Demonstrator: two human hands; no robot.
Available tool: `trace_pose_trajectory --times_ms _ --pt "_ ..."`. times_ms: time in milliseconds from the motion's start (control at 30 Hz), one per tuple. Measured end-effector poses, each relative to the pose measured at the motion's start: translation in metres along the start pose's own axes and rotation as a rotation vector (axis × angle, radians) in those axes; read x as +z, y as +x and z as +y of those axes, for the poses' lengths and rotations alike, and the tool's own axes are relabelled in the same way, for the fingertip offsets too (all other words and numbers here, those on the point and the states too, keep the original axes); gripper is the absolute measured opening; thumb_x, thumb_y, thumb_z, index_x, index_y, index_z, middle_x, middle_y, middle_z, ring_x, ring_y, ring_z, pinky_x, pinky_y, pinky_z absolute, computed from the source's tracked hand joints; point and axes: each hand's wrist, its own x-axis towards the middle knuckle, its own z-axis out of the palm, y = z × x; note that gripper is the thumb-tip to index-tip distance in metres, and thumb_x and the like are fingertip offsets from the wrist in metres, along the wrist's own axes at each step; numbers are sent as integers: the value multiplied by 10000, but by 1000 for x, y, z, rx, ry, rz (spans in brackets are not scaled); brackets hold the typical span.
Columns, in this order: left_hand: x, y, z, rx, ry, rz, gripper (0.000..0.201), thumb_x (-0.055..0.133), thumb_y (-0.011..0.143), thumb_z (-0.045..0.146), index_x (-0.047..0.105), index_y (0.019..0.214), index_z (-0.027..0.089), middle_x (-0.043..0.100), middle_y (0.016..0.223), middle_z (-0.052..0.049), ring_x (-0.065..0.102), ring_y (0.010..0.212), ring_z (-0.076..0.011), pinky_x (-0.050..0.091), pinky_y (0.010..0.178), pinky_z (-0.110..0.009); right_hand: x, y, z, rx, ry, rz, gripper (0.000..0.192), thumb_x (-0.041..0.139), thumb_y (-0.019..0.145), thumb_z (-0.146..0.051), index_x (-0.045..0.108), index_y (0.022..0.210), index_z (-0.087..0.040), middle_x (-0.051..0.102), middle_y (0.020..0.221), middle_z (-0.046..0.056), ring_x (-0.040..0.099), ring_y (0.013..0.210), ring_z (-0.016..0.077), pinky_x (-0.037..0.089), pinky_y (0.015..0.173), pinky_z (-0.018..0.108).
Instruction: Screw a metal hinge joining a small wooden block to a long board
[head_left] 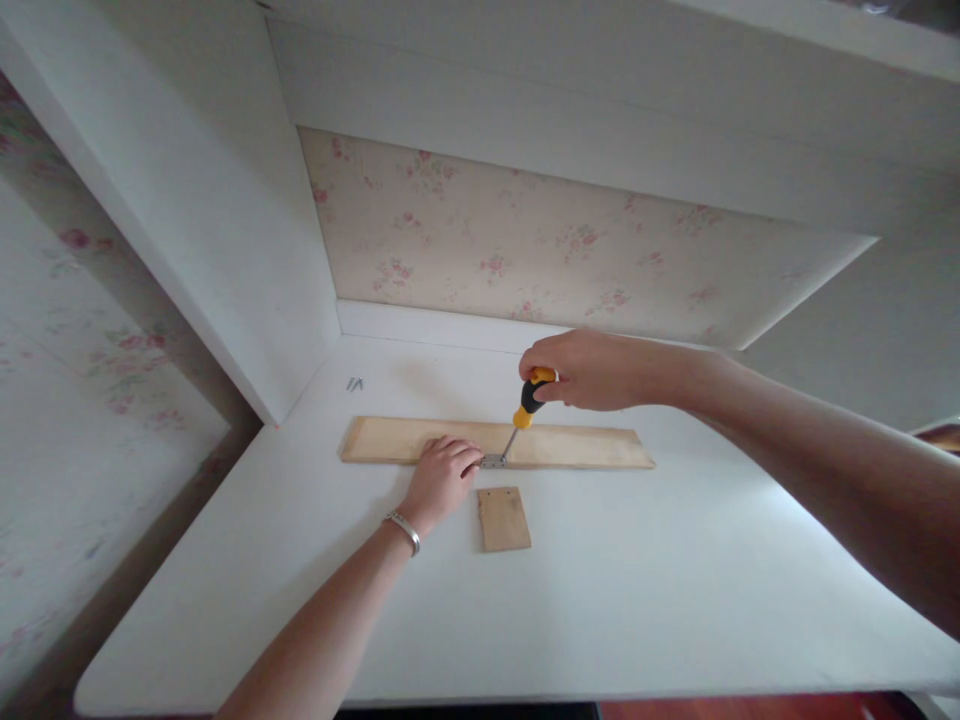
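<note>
A long pale wooden board (577,444) lies across the white desk. On its near edge, around the middle, sits a small metal hinge (493,461) with holes in it. My left hand (444,475), a silver bracelet at its wrist, rests on the board with its fingers together and curled against the hinge's left end. My right hand (581,370) is closed around the yellow and black handle of a screwdriver (531,398). The screwdriver leans, its tip down at the hinge's right side. Any screw under the tip is too small to make out.
A small wooden piece (504,520) with two holes lies just in front of the board. Several small screws (355,384) lie at the back left. White panels (187,200) stand at the left and overhead. The white desk's (637,600) front edge runs along the bottom.
</note>
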Motion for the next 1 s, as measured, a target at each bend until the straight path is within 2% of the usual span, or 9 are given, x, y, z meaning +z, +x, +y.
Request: trace_pose_trajectory --times_ms 100,233,333,400,567,700,833,900,1000 --pt "0 0 0 1 -4 5 207 561 794 115 665 917 243 669 994 -21 555 965 -178 385 907 -381 2 3 1 131 -75 8 415 394 849 -527 637 917 -198 650 862 101 592 802 236 370 665 317" --pt "0 1 1 -2 -9 9 212 569 790 120 666 926 249 671 991 -20 558 970 -182 388 910 -384 4 4 1 -13 62 -22 358 474 826 -467 593 1069 -233 628 1057 81 574 907 217 387 711 291" --pt "1 0 1 -4 -12 8 214 551 806 124 662 938 250 667 1007 -19 552 984 -183 381 920 -388 4 4 3 66 -21 -14 305 457 838 -437 634 956 -219 652 929 87 584 843 224 381 685 304" --pt "1 0 1 -5 -11 6 219 540 813 123 661 947 247 664 1016 -21 550 986 -185 378 923 -391 4 4 3 118 -53 -8 389 416 845 -508 644 916 -200 653 872 102 588 808 235 380 677 320" --pt "0 1 1 -3 -14 3 201 556 803 119 658 927 240 666 994 -16 550 970 -184 381 914 -383 4 3 5 -53 112 -56 396 519 792 -461 566 1118 -241 643 1032 69 594 860 199 396 686 281" --pt "0 1 1 1 -12 10 189 560 804 118 656 913 238 667 986 -13 552 966 -180 386 906 -377 4 5 8 152 -16 -79 421 404 835 -533 637 941 -199 667 817 91 601 712 207 368 608 302" --pt "1 1 0 8 -9 13 193 557 806 112 659 915 235 666 989 -18 553 967 -180 385 908 -377 3 5 7 26 41 -47 402 517 783 -474 580 1101 -237 657 1010 73 597 843 206 375 647 277" --pt "2 0 -1 12 -9 15 187 563 804 112 660 909 233 665 997 -15 550 972 -180 384 911 -377 2 5 5 37 42 -57 366 524 779 -453 593 1067 -238 673 942 56 599 811 194 369 637 268" --pt "2 0 -2 21 -15 20 170 566 809 122 661 904 227 666 1004 -12 550 968 -177 386 908 -373 1 6 1 180 1 -81 409 448 800 -548 631 937 -209 670 742 53 592 696 192 348 597 275"
